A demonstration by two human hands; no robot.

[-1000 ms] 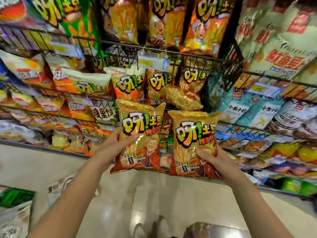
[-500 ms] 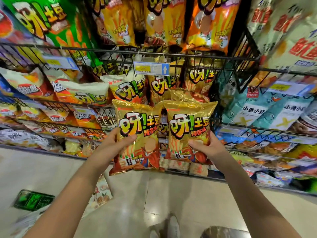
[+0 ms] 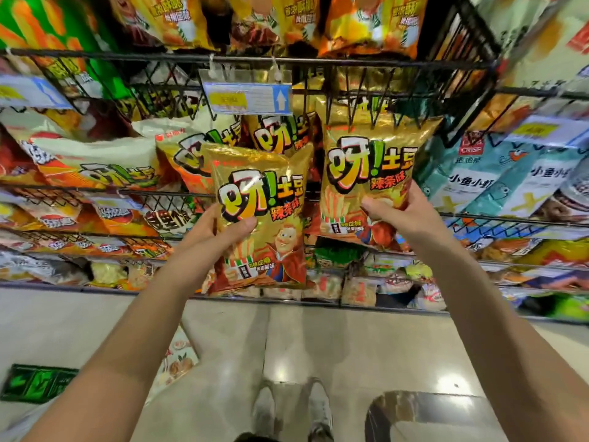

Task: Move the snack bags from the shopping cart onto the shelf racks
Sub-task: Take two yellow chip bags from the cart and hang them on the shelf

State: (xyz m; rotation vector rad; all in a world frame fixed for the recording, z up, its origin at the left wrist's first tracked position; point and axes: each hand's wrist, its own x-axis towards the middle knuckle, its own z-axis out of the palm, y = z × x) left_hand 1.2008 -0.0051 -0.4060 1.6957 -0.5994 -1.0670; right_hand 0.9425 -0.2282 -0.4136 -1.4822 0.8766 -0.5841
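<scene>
Two gold snack bags held up at the shelf rack, one per hand.

Nearest: pale floor (image 3: 318, 339), a pair of light shoes (image 3: 264, 406) at bottom centre, green floor sticker (image 3: 35, 382) lower left. Both bare arms reach forward. The left hand (image 3: 220, 231) is clamped on the left snack bag (image 3: 264, 186) at its left edge, thumb across the front, fingers behind. The right hand (image 3: 404, 215) is clamped on the right snack bag (image 3: 369, 161) at its lower right edge, thumb on the front. Both bags are upright with print facing out, just beside each other; I can't tell if they touch. The right bag is higher, its top edge level with the bottom of the upper shelf rack (image 3: 350, 60) wire front. The left bag is lower, in front of the middle rack's front edge. Behind: same-brand stocked bags (image 3: 280, 135), price tag (image 3: 247, 98) hanging off the top wire, blue-white bags (image 3: 478, 183) in the rack to the right.
</scene>
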